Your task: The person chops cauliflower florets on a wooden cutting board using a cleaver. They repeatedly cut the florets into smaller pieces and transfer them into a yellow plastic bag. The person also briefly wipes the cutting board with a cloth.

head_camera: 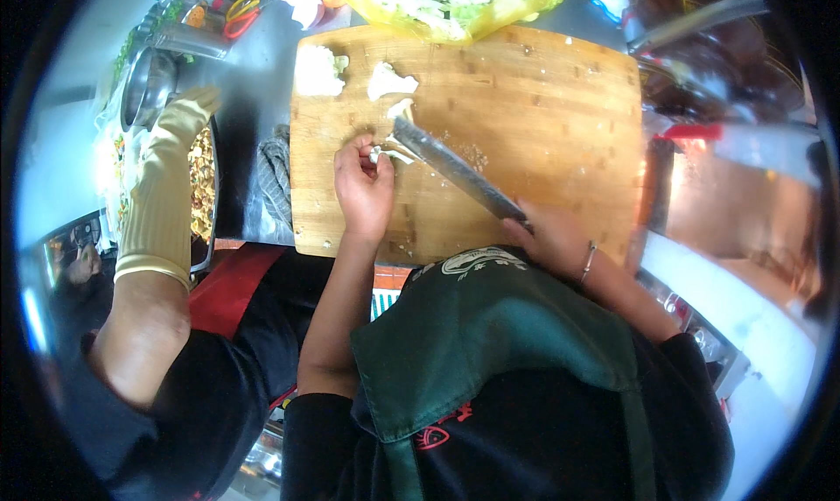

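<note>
On the wooden cutting board (558, 120), my left hand (364, 179) pinches a small cauliflower piece (392, 153) between thumb and fingers. My right hand (551, 228) grips the handle of a cleaver (453, 169), and its blade slants up and left across the board. The blade's far end lies close to my left fingertips and beside another cauliflower piece (401, 109). Farther back are a cauliflower floret (390, 81) and a larger cauliflower chunk (319, 71). Small white crumbs are scattered around the blade.
A yellow plastic bag (453, 9) of cut cauliflower sits at the board's far edge. A grey cloth (275, 173) lies along its left side. At left, a co-worker's gloved arm (157, 199) reaches over a tray of food (202, 179) beside a metal bowl (151, 84).
</note>
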`<state>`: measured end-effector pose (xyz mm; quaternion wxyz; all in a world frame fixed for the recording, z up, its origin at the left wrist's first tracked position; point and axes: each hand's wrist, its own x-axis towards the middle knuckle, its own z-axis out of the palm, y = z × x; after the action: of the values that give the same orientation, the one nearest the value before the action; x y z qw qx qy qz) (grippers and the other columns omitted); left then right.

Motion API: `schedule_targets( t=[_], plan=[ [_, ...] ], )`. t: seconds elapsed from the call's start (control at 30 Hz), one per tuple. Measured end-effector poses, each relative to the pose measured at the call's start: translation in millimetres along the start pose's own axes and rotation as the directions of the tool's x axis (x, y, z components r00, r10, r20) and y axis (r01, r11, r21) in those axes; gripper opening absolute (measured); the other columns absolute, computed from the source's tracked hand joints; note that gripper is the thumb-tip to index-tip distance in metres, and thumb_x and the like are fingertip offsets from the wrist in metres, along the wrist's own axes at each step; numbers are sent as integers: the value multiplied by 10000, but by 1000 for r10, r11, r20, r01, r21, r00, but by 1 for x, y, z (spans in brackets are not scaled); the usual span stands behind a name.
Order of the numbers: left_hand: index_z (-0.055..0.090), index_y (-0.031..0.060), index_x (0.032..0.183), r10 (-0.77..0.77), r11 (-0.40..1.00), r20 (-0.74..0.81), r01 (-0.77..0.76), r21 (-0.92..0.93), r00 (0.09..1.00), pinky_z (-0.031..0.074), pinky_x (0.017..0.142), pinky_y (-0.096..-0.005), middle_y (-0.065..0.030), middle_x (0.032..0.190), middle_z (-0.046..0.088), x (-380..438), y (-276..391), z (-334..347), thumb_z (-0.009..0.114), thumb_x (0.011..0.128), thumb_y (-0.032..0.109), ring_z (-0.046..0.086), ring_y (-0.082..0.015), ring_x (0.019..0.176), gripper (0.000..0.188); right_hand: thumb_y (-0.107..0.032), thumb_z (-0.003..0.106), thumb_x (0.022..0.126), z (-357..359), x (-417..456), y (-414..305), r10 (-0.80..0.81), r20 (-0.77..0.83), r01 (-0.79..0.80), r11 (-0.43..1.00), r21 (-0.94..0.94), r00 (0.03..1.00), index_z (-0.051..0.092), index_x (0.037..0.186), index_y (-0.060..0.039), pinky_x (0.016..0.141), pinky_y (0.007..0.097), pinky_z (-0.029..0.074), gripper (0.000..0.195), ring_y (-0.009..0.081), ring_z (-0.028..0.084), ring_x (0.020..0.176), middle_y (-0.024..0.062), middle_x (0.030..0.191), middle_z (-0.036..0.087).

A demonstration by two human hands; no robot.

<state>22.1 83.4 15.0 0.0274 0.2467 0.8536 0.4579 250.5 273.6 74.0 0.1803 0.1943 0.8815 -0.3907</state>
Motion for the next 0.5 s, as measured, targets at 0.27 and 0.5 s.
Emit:
schedule_targets(
  t=[0.27, 0.5],
  plan=[
    [627, 3, 1272, 62, 998, 239, -63, -6, 969, 565, 670, -342, -133, 937, 607, 21, 42, 30, 700, 850, 36, 616, -199, 682, 430, -272, 658, 977, 11, -23, 21, 130, -307, -43, 960, 276, 943, 647, 1171, -51, 608, 399, 521, 294, 283, 658, 639, 161, 743, 658],
    [592, -33, 1123, 7, 969, -25, 0, 247, 1000, 514, 844, -408, -198, 1031, 624, 74, 39, 25, 723, 873, 96, 611, -293, 915, 310, -324, 651, 980, -7, -34, 17, 297, -252, -158, 876, 456, 921, 677, 1116, -63, 658, 424, 543, 295, 322, 700, 720, 205, 829, 690]
  ],
)
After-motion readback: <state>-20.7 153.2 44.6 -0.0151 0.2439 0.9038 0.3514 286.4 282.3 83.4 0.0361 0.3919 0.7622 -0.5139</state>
